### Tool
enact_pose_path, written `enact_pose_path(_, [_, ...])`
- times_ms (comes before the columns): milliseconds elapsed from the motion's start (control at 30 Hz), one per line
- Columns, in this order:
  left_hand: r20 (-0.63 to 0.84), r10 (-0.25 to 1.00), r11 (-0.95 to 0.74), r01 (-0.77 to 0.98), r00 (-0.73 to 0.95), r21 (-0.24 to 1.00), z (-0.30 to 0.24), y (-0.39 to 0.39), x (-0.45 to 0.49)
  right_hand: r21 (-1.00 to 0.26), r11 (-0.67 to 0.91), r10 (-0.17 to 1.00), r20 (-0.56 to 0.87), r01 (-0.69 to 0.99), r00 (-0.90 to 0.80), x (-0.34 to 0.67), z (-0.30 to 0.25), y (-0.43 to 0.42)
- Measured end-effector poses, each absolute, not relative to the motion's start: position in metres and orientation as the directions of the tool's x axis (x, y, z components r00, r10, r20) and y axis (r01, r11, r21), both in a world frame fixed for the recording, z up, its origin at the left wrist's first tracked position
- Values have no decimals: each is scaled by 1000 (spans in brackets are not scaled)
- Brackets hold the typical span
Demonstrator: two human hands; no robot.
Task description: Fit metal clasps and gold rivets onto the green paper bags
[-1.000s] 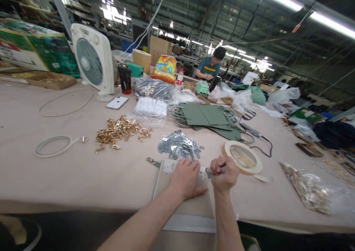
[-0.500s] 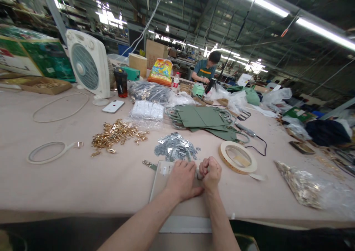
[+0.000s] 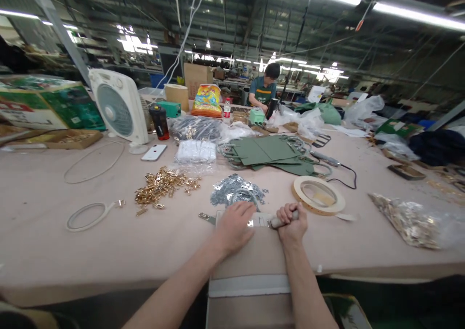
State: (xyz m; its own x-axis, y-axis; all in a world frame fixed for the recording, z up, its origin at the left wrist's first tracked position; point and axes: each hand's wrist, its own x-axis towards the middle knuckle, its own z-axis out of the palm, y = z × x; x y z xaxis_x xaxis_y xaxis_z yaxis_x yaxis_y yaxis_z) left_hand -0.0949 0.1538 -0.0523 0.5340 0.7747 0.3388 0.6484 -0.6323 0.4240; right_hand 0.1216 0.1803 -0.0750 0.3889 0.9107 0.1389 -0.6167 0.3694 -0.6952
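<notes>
My left hand (image 3: 235, 226) lies with its fingers stretched out on a beige bag panel (image 3: 250, 254) at the near edge of the table. In a closed fist, my right hand (image 3: 295, 226) grips a tool with a thick pale handle (image 3: 279, 221); its tip meets the panel's top strip by some small metal pieces, and its exact kind is unclear. From the panel's left side sticks out a green strap with a metal fitting (image 3: 207, 217). Just beyond the hands are heaped flat silver metal plates (image 3: 236, 189), partly covered by a looped handle.
Gold clasps (image 3: 163, 187) lie left of the plates, and a tape roll (image 3: 318, 195) lies to the right. Green bag panels (image 3: 267, 150), a phone (image 3: 154, 152) and a fan (image 3: 118, 106) sit farther back. A bag of metal parts (image 3: 405, 222) rests at right. Another person (image 3: 264, 89) works across the table.
My right hand has shifted right, away from my left hand, and the tool's handle now shows. More of the panel's top strip is uncovered. The camera view has tilted.
</notes>
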Motion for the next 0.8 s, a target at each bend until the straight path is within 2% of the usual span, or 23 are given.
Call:
enact_pose_path(367, [379, 858, -510, 656, 346, 556, -68, 140, -105, -691, 379, 916, 184, -616, 357, 124, -80, 176])
enact_pose_path(567, [328, 896, -443, 663, 300, 604, -67, 145, -103, -726, 358, 927, 198, -587, 320, 116, -67, 170])
enact_pose_path(800, [334, 899, -436, 658, 285, 613, -69, 146, -104, -755, 437, 898, 332, -489, 290, 69, -39, 163])
